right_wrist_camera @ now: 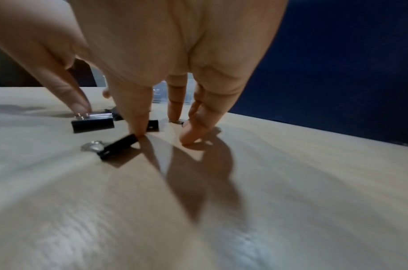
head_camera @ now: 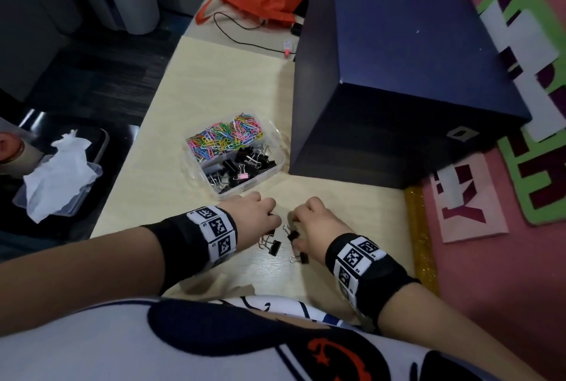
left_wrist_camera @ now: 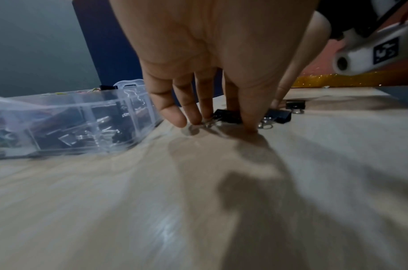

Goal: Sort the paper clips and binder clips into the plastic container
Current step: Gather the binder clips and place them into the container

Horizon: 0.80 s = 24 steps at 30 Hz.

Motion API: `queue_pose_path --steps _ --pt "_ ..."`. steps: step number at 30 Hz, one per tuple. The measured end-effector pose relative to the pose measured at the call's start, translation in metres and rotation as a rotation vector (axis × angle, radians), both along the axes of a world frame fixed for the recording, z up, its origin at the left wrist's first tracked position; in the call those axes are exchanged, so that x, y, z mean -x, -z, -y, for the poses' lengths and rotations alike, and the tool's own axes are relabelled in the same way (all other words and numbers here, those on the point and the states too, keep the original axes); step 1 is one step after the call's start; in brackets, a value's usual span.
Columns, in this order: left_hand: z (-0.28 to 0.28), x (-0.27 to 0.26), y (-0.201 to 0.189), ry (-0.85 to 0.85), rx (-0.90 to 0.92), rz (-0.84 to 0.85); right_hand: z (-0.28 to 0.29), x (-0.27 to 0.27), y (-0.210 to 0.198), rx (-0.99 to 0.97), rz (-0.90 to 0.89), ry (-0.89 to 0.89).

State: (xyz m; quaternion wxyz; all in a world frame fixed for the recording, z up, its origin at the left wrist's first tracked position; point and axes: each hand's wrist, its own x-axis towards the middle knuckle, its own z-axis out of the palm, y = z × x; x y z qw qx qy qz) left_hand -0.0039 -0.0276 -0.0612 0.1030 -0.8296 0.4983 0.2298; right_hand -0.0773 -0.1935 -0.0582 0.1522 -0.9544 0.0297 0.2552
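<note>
Loose black binder clips (head_camera: 274, 247) lie on the table (head_camera: 214, 86) between the two hands, just in front of the person's shirt (head_camera: 153, 344); abt four can be counted in the head view. Left hand (head_camera: 255, 217) is palm down over the left ones, fingers (left_wrist_camera: 173, 113) reaching down w/ tips on the wood and on a clip's wire handle. Thumb tip presses the table just beside a black clip. It's blurry there, so I can't tell if anything is actually pinched; prob. just touching. Right hand (head_camera: 315, 224) is likewise palm down, fingers (right_wrist_camera: 138, 124) pointing down and spread, tips on the table; one fingertip touches the end of a tilted clip (right_wrist_camera: 116, 146). Another clip (right_wrist_camera: 92, 124) lies flat just beside it, w/ the left hand's fingertip on its handle. Right hand grips nothing that I can see, fingers fairly straight.

Plastic container (head_camera: 277, 147) sits just beyond the left hand, near it but apart. It's clear, lidless, w/ compartments: far part holds the coloured paper clips (head_camera: 225, 135), near part holds more black binder clips (head_camera: 242, 167) plus one pink one.

Right of the container stands a big dark blue box (head_camera: 398, 74), close to its corner. Farther back on the table: a red bag (head_camera: 260, 3) and a thin black cable (head_camera: 239, 34). Off the table's left edge, a clear lid or tray (head_camera: 59, 196) w/ crumpled white tissue on it. Both wrists wear black bands w/ square printed markers.
</note>
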Motion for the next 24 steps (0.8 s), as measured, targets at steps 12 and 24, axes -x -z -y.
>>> queue_pose_path --steps 12,24 --pt "-0.010 -0.003 -0.002 -0.131 0.047 -0.037 -0.014 -0.010 0.006 0.048 -0.025 -0.057" --pt "-0.049 -0.048 -0.034 -0.451 0.351 0.232 -0.029 -0.044 -0.017 -0.054 0.091 0.101"
